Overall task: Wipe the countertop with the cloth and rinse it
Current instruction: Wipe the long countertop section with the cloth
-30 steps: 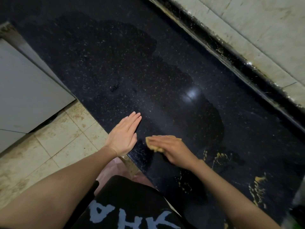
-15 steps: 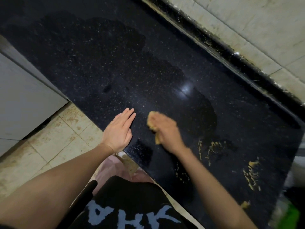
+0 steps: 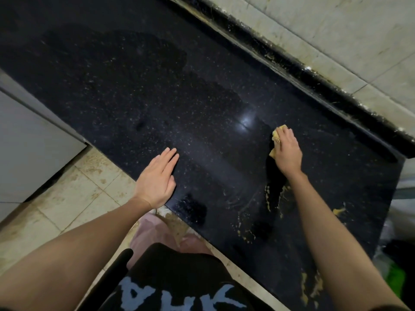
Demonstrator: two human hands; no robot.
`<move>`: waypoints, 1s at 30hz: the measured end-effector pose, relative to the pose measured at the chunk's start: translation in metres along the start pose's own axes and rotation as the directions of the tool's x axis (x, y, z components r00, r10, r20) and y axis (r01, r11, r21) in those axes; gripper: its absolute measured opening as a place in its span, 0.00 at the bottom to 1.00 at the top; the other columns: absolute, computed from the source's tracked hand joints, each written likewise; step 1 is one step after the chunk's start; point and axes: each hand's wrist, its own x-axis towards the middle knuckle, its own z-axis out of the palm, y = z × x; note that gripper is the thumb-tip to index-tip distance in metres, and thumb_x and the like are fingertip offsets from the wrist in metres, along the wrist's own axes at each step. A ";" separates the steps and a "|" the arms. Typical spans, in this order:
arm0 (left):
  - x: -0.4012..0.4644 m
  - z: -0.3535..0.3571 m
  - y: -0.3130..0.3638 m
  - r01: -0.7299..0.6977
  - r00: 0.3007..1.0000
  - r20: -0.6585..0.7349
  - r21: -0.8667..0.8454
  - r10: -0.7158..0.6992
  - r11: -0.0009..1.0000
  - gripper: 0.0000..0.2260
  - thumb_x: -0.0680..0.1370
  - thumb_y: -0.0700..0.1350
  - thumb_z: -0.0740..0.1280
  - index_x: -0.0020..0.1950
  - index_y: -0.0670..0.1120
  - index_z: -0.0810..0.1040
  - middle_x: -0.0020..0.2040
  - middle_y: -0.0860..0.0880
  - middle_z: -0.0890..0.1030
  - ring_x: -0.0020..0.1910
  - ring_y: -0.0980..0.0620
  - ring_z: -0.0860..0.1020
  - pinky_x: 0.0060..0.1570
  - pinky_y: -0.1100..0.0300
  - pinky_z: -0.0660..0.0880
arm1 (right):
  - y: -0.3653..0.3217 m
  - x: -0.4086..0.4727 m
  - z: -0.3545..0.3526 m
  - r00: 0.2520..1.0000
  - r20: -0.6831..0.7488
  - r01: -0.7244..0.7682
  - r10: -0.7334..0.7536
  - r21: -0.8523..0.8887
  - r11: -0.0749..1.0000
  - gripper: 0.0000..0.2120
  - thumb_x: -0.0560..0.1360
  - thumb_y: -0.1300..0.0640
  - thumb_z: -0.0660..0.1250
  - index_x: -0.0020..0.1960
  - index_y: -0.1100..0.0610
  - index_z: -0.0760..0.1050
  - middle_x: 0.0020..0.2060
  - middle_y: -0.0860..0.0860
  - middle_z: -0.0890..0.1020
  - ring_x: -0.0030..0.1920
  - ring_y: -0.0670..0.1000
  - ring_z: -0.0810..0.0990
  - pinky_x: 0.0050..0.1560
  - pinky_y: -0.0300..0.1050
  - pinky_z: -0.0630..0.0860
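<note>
The black speckled countertop (image 3: 157,97) runs diagonally across the head view. My right hand (image 3: 288,153) presses a small yellow cloth (image 3: 275,136) onto it near the back ledge, fingers curled over the cloth. Only the cloth's left and top edges show. My left hand (image 3: 157,178) lies flat on the counter's front edge with straight fingers and holds nothing. Yellow smears (image 3: 272,198) streak the surface below my right wrist. More smears (image 3: 311,286) lie near the counter's right front.
A raised black ledge (image 3: 292,70) with grime borders the counter at the back, below a tiled wall (image 3: 336,30). A white cabinet (image 3: 27,153) stands at the left over a stained tile floor (image 3: 74,198). Something green (image 3: 397,281) sits beyond the counter's right end.
My right hand has slid the cloth away from the front edge, up and right toward the back ledge. The left hand has stayed flat at the front edge.
</note>
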 end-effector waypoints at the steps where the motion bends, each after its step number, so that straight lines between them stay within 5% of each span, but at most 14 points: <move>1: 0.000 0.000 0.000 -0.001 1.000 -0.003 0.002 0.001 1.000 0.26 0.74 0.46 0.51 0.68 0.35 0.69 0.70 0.39 0.68 0.70 0.44 0.64 0.69 0.56 0.53 | -0.005 -0.001 0.006 1.000 -0.005 0.019 -0.020 -0.033 0.999 0.18 0.81 0.60 0.54 0.69 0.63 0.66 0.70 0.60 0.66 0.71 0.60 0.62 0.70 0.51 0.58; 6: 0.000 0.001 0.000 -0.007 1.000 -0.004 0.012 0.007 1.000 0.26 0.74 0.46 0.51 0.68 0.34 0.68 0.70 0.39 0.68 0.70 0.44 0.63 0.70 0.56 0.52 | -0.079 -0.043 0.030 0.922 -0.118 0.364 -0.368 -0.055 0.930 0.08 0.76 0.63 0.56 0.48 0.59 0.73 0.47 0.57 0.77 0.50 0.59 0.76 0.57 0.51 0.72; 9: -0.001 0.002 -0.001 -0.003 1.000 -0.011 -0.006 0.003 1.000 0.26 0.74 0.46 0.51 0.69 0.35 0.67 0.71 0.40 0.67 0.71 0.45 0.62 0.71 0.59 0.49 | -0.131 -0.082 0.050 0.820 -0.016 0.570 -0.572 0.106 0.815 0.12 0.69 0.68 0.58 0.47 0.56 0.74 0.49 0.53 0.77 0.51 0.56 0.75 0.52 0.50 0.73; 11: -0.001 0.002 -0.001 -0.001 1.000 -0.020 -0.018 0.000 1.000 0.27 0.74 0.46 0.50 0.69 0.35 0.67 0.71 0.40 0.67 0.71 0.45 0.62 0.71 0.60 0.47 | -0.148 -0.100 0.060 0.739 0.086 0.644 -0.668 0.196 0.739 0.21 0.65 0.72 0.63 0.55 0.59 0.77 0.58 0.56 0.79 0.60 0.57 0.76 0.62 0.49 0.71; 13: -0.001 0.003 -0.001 -0.003 1.000 -0.019 -0.030 0.003 1.000 0.27 0.74 0.46 0.50 0.69 0.35 0.67 0.71 0.40 0.67 0.71 0.45 0.62 0.71 0.59 0.49 | -0.141 -0.101 0.056 0.751 0.109 0.585 -0.651 0.347 0.733 0.29 0.60 0.75 0.65 0.60 0.62 0.76 0.62 0.57 0.77 0.63 0.57 0.75 0.67 0.43 0.65; 15: -0.001 0.003 -0.001 0.000 1.000 -0.018 -0.024 0.000 1.000 0.27 0.74 0.47 0.49 0.70 0.35 0.67 0.71 0.40 0.66 0.71 0.45 0.62 0.71 0.57 0.51 | -0.120 -0.093 0.041 0.868 0.041 0.440 -0.495 0.400 0.804 0.29 0.61 0.75 0.62 0.61 0.62 0.76 0.62 0.57 0.77 0.63 0.58 0.75 0.66 0.37 0.62; 17: -0.001 0.003 -0.001 -0.002 1.000 -0.021 -0.009 0.002 1.000 0.28 0.75 0.48 0.48 0.70 0.36 0.66 0.71 0.41 0.66 0.72 0.45 0.62 0.71 0.57 0.50 | -0.091 -0.077 0.029 0.955 -0.080 0.295 -0.285 0.344 0.891 0.26 0.66 0.72 0.59 0.63 0.61 0.75 0.63 0.57 0.76 0.65 0.56 0.73 0.67 0.37 0.60; 20: -0.001 0.003 -0.001 -0.013 0.999 -0.031 -0.008 0.013 1.000 0.28 0.75 0.49 0.47 0.71 0.36 0.65 0.72 0.42 0.64 0.73 0.46 0.60 0.71 0.59 0.47 | -0.059 -0.057 0.028 0.995 -0.034 0.099 -0.094 0.175 0.980 0.19 0.79 0.63 0.56 0.69 0.60 0.68 0.70 0.55 0.68 0.72 0.55 0.62 0.72 0.45 0.58; 23: -0.001 0.003 -0.001 -0.016 0.999 -0.048 -0.037 0.014 0.999 0.29 0.75 0.50 0.46 0.72 0.37 0.64 0.73 0.42 0.63 0.73 0.47 0.58 0.71 0.60 0.46 | -0.080 -0.055 0.040 0.991 -0.028 0.133 -0.131 0.097 0.986 0.19 0.81 0.58 0.55 0.70 0.62 0.66 0.70 0.58 0.67 0.72 0.56 0.62 0.73 0.46 0.53; 26: -0.001 0.002 -0.001 -0.031 0.997 -0.073 -0.145 0.020 0.989 0.29 0.76 0.50 0.45 0.73 0.38 0.62 0.74 0.43 0.62 0.74 0.49 0.56 0.71 0.60 0.47 | -0.134 -0.075 0.054 0.948 -0.039 0.320 -0.317 0.103 0.942 0.16 0.80 0.56 0.56 0.62 0.62 0.75 0.62 0.57 0.77 0.65 0.57 0.72 0.69 0.47 0.62; 30: -0.008 -0.014 -0.017 -0.067 0.989 -0.148 -0.409 0.006 0.910 0.24 0.78 0.47 0.49 0.71 0.36 0.64 0.72 0.42 0.65 0.73 0.50 0.57 0.71 0.60 0.52 | -0.198 -0.118 0.080 0.910 -0.022 0.410 -0.413 0.175 0.895 0.19 0.78 0.54 0.54 0.63 0.61 0.75 0.63 0.57 0.76 0.65 0.56 0.72 0.68 0.50 0.66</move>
